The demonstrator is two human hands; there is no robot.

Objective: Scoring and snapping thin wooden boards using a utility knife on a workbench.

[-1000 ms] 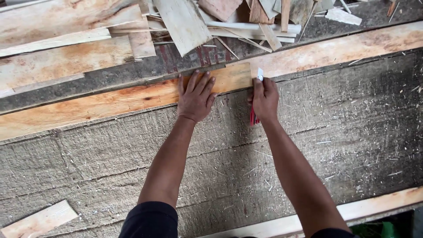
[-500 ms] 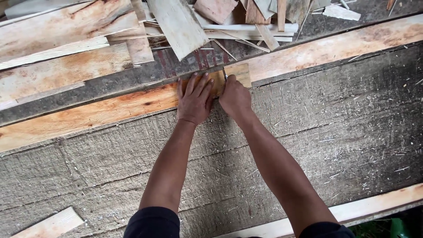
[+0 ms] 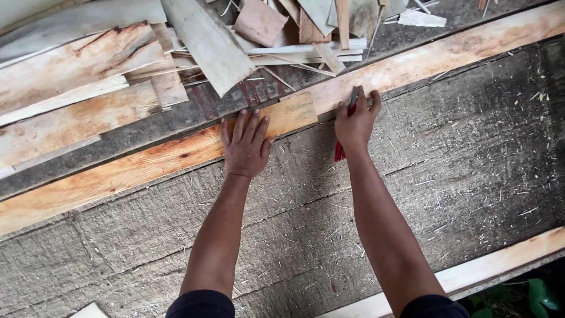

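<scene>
The left hand lay flat, its 5 fingers spread and pressing a short strip of veneer down against the far edge of the grey mat. The right hand was closed around a red-handled knife, with the blade end pointing away and set on the long strip just beside the short one. The short strip overlapped the long band of veneer that ran along the mat's far edge. Judged from this, the piece had been placed and held; the trimming of the joint remained. Loose offcuts lay beyond the far edge.
</scene>
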